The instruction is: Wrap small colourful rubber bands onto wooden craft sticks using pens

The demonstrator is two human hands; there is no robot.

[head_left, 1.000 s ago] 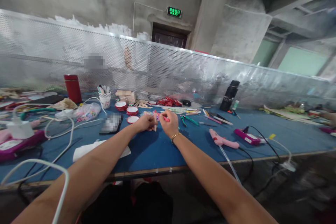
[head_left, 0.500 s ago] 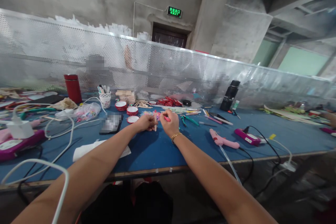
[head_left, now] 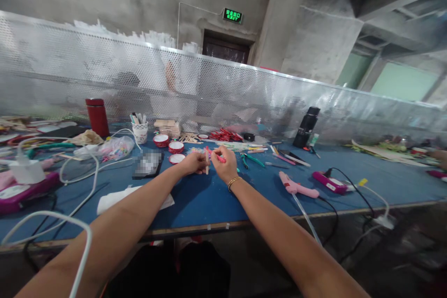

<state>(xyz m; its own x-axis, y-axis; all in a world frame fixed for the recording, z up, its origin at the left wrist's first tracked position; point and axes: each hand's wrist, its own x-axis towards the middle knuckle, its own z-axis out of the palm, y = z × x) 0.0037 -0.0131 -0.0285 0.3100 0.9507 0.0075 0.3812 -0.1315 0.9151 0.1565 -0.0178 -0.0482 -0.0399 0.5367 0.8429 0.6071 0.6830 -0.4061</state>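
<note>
Near the middle of the blue table, my left hand (head_left: 195, 163) is closed on a small wooden stick (head_left: 207, 167) held upright. Its upper end looks pink. Just to the right, my right hand (head_left: 225, 162) grips a pink pen (head_left: 221, 159), its front end close to the top of the stick. Whether the pen touches the stick is too small to tell. Small colourful pieces (head_left: 196, 150) lie behind my left hand. Round red-rimmed pieces (head_left: 176, 159) with white tops sit to its left.
Green-handled pliers (head_left: 256, 160) and pens lie right of my hands. Further right are a pink glue gun (head_left: 296, 187), a purple power strip (head_left: 329, 182) and a black bottle (head_left: 306, 127). On the left stand a red bottle (head_left: 97, 118) and a pen cup (head_left: 140, 133); a white roll (head_left: 111, 201) lies nearer.
My right hand has shifted slightly left, bringing the pink pen closer to the stick. My left hand has stayed almost still.
</note>
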